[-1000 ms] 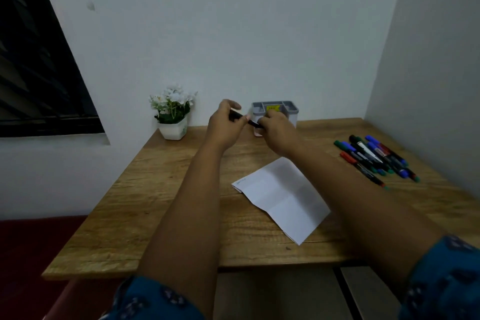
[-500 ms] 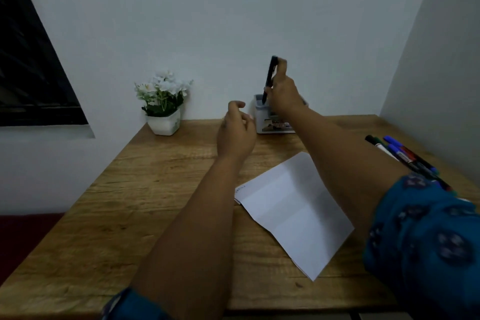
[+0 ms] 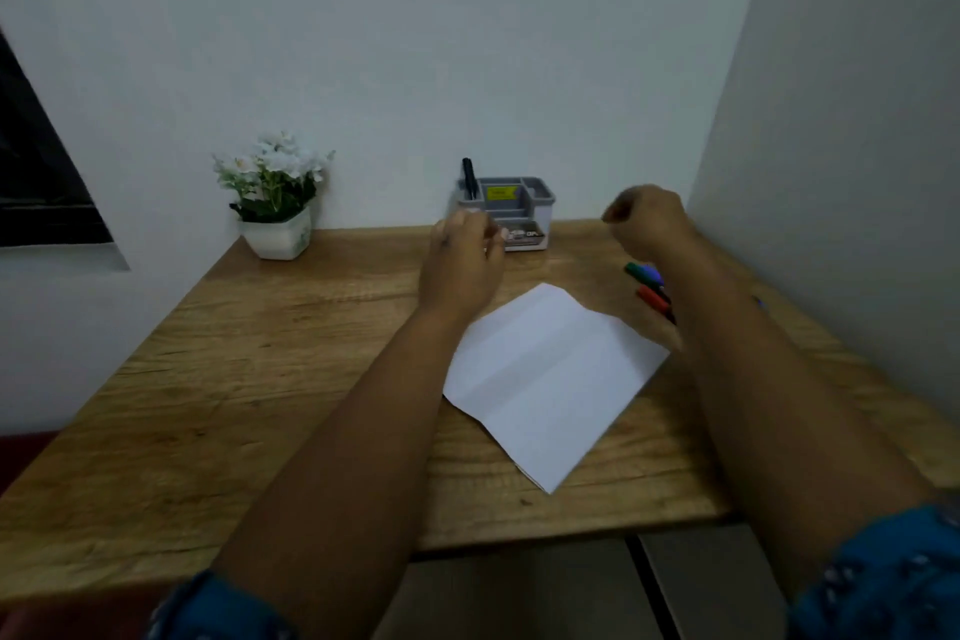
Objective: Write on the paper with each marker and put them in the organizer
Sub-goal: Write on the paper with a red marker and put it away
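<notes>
Black marker (image 3: pixel 469 178) upright in organizer (image 3: pixel 519 208)

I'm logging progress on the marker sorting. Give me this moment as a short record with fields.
organizer: grey organizer at the back of the table, by the wall
stored: one black marker upright in its left compartment
waiting: loose markers on the right, partly hidden by the right arm
paper: white paper flat, mid-table
left hand: empty
right hand: loosely curled, holding nothing

Right forearm (image 3: pixel 737 369) hides most loose markers (image 3: pixel 647 283).
</notes>
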